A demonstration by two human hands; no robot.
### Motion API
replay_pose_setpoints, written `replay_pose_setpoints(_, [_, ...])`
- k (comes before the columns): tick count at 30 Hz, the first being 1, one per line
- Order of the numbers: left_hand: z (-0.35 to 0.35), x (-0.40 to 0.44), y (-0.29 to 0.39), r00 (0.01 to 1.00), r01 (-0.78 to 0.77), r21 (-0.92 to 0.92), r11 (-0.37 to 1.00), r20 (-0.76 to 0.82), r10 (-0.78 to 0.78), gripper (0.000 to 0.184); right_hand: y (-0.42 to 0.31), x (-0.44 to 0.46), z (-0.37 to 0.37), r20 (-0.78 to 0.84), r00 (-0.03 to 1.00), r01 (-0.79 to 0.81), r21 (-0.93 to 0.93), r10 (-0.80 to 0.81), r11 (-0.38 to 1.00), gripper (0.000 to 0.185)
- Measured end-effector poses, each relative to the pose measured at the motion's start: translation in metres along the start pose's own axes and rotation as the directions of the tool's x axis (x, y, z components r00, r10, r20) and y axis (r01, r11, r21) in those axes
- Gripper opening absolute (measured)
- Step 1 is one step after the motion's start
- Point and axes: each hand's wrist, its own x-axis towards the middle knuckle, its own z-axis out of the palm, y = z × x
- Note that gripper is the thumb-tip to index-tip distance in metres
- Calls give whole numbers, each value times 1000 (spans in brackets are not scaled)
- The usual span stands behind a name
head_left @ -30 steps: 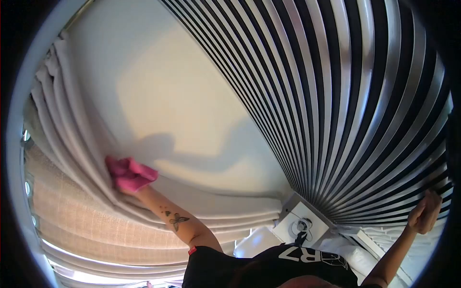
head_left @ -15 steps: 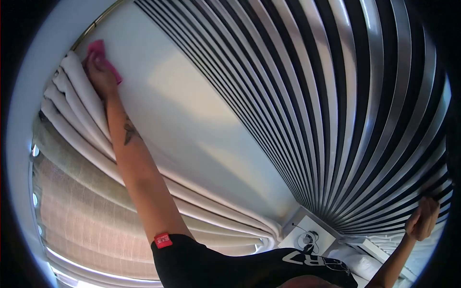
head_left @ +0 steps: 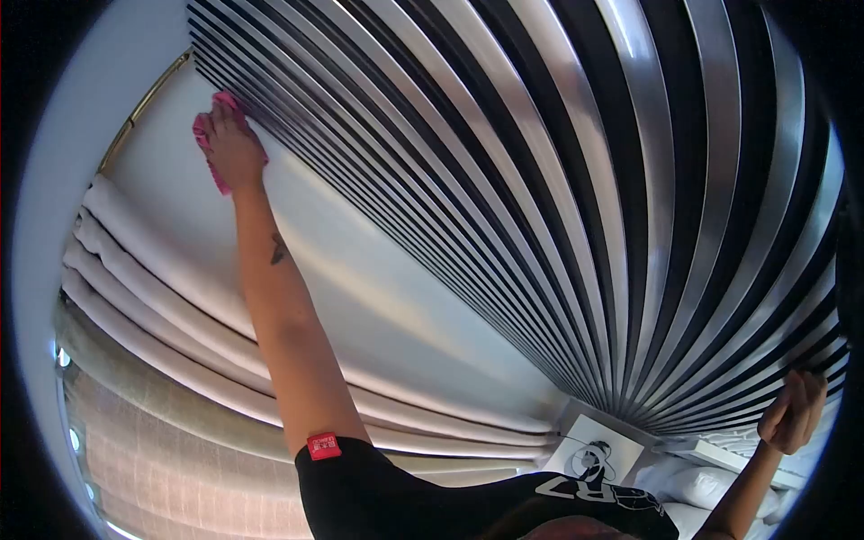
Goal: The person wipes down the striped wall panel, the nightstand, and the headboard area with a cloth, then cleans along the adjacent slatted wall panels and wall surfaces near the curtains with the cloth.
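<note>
My left hand (head_left: 236, 155) presses a crumpled pink cloth (head_left: 223, 101) against the white wall (head_left: 301, 202), fingers spread over it. The hand is close to the thin end of the black and silver slatted panel (head_left: 504, 180). The cloth sticks out on both sides of the palm. At the far right, my right hand (head_left: 792, 414) is raised with its fingers curled into a loose fist, in front of the panel's lower slats. Nothing shows in it, and whether it touches the slats I cannot tell.
Gathered pale curtains (head_left: 180, 288) run along the left, with a beige blind (head_left: 198, 450) beside them. A gold rod (head_left: 135, 117) lies along the upper left edge. Low at the right are a framed black-and-white picture (head_left: 576, 445) and white bedding (head_left: 697, 486).
My left hand has moved with the pink cloth across the wall, away from the curtains and toward the slatted panel. The view has shifted slightly. My right hand stays nearly in place.
</note>
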Motion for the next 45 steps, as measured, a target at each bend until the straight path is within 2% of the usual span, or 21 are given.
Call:
replay_pose_setpoints(3, [-13, -55, 27, 999, -42, -73, 996, 23, 44, 46, -4, 9, 2, -29, 1000, 6, 10, -6, 1000, 18])
replay_pose_setpoints(5, [-32, -100, 48, 985, -9, -212, 977, 166, 45, 45, -6, 15, 5, -107, 994, 25, 79, -16, 997, 15])
replay_pose_setpoints(8, [-59, -145, 55, 959, -105, -226, 968, 234, 159, 44, -4, 15, 4, -93, 995, 28, 116, -18, 993, 16])
replay_pose_setpoints(10, [-82, -147, 44, 804, -91, -389, 917, 515, 298, 40, -5, 15, 4, -78, 997, 15, 133, -4, 991, 16])
replay_pose_setpoints(11, [-89, -140, 32, 801, -81, -378, 922, 526, 286, 40, -5, 15, 3, -58, 998, -2, 145, 10, 989, 17])
replay_pose_setpoints(13, [-110, -110, -1, 983, 83, -532, 842, 181, 18, 37, -1, 17, 7, -98, 994, 56, 128, -43, 990, 17])
replay_pose_setpoints(15, [-170, -57, -12, 969, 241, -502, 831, 81, -232, 35, 0, 16, 10, -142, 986, 104, 101, -89, 989, 17])
replay_pose_setpoints(17, [-210, -19, -33, 969, 245, -154, 957, -1, -248, 41, 3, 12, 9, -111, 991, 77, 66, -69, 995, 18])
replay_pose_setpoints(18, [-218, -12, -40, 968, 248, -142, 958, 8, -250, 41, 6, 9, 9, -114, 992, 76, 130, -62, 989, 18])
replay_pose_setpoints(20, [-216, 1, -53, 892, 345, 45, 938, 294, -342, 51, 10, 6, 10, -118, 990, 92, 142, -76, 986, 18])
replay_pose_setpoints(21, [-197, 1, -64, 893, 339, 50, 939, 298, -338, 51, 10, 4, 10, -127, 989, 96, 135, -79, 986, 18])
replay_pose_setpoints(23, [-164, -1, -72, 854, 250, 298, 921, 381, -355, 59, 10, 3, 12, -142, 987, 93, 113, -77, 989, 18])
replay_pose_setpoints(24, [-158, 4, -61, 770, 377, 305, 875, 421, -479, 58, 11, 3, 12, -156, 984, 94, 83, -80, 992, 18])
replay_pose_setpoints(25, [-154, 7, -62, 766, 375, 295, 879, 435, -473, 58, 10, 5, 11, -140, 987, 93, 77, -81, 993, 18])
replay_pose_setpoints(26, [-146, 8, -61, 908, 349, 172, 921, 183, -378, 46, 9, 7, 10, -148, 986, 92, 86, -78, 992, 17])
replay_pose_setpoints(27, [-138, 8, -59, 965, 255, 89, 963, -85, -248, 41, 7, 8, 9, -149, 986, 87, 96, -72, 992, 16])
replay_pose_setpoints(28, [-129, 6, -57, 964, 174, 54, 983, -213, -159, 41, 4, 9, 11, -190, 980, 75, 51, -64, 996, 16])
replay_pose_setpoints(32, [-101, -14, -47, 998, 48, 57, 997, 41, -51, 41, 9, 11, 9, -180, 978, 115, 53, -104, 992, 18])
replay_pose_setpoints(34, [-90, -22, -34, 995, 2, 0, 1000, 98, -2, 41, 9, 17, 9, -218, 963, 166, 26, -156, 986, 21])
replay_pose_setpoints(42, [-63, -37, 14, 995, -59, -337, 940, 60, 84, 44, 22, 0, 11, -122, 978, 123, -330, -171, 936, 28])
replay_pose_setpoints(45, [-58, -41, 31, 998, -61, -466, 883, -8, 65, 45, 26, 6, 11, -118, 982, 116, -255, -149, 960, 32])
